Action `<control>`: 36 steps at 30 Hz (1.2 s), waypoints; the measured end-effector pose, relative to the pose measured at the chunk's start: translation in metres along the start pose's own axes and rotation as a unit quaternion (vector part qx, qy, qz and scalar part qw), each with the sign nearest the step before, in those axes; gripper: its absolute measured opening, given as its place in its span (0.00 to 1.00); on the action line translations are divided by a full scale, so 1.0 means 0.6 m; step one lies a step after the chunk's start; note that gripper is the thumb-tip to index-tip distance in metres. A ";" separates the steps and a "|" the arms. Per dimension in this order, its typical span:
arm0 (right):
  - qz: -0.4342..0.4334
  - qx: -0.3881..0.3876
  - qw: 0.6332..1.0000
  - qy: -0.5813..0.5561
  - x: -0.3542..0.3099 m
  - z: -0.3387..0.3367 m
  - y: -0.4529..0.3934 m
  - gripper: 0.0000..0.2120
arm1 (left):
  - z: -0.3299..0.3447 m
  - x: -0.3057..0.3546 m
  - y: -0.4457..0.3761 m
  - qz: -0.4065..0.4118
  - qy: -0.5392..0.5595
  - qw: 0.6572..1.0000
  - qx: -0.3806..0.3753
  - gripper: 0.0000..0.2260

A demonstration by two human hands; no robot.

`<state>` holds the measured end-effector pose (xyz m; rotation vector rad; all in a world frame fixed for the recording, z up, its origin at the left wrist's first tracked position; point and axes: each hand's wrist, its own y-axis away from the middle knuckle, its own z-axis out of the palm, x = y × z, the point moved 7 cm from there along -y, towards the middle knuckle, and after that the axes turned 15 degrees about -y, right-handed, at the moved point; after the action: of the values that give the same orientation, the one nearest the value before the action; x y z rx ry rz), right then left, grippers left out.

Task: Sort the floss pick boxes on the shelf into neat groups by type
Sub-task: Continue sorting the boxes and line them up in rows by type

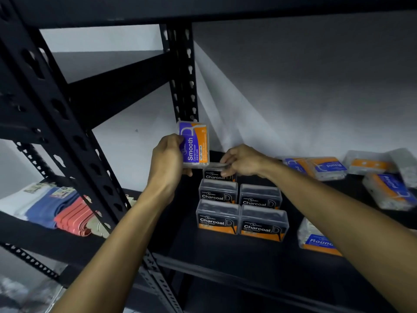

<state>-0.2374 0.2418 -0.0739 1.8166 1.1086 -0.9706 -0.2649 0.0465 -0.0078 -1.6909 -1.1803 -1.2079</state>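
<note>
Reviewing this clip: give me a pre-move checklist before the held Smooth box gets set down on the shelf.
1. Left hand firmly grips the Smooth box: ok.
2. Right hand free: not ok, its fingers pinch a clear box.
3. Charcoal boxes grouped in neat rows: ok.
4. Bare shelf left of the Charcoal group: ok.
5. Round boxes sorted: not ok, scattered and tilted.
6. Type of the pinched box: cannot tell.

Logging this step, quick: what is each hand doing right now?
Left hand: closed on the upright purple-and-orange Smooth flosser box.
Right hand: fingers pinching the clear lid edge of the rearmost black Charcoal flosser box.
</note>
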 end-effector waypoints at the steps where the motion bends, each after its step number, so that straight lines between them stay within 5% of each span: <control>1: 0.002 -0.005 1.000 -0.003 0.000 0.001 0.002 0.18 | 0.001 0.000 0.000 0.001 -0.001 1.000 0.001 0.09; 20: -0.013 -0.011 1.000 0.010 -0.008 -0.007 0.026 0.24 | 0.018 -0.004 0.003 0.002 -0.006 1.000 0.005 0.09; 36: -0.093 0.263 0.956 0.086 0.080 -0.244 0.265 0.13 | 0.232 0.057 0.075 0.044 0.020 0.986 -0.159 0.13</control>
<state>-0.0451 0.3382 -0.0220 2.2856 1.2229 -1.3367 -0.1783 0.1688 -0.0176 -1.9185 -0.9143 -1.4257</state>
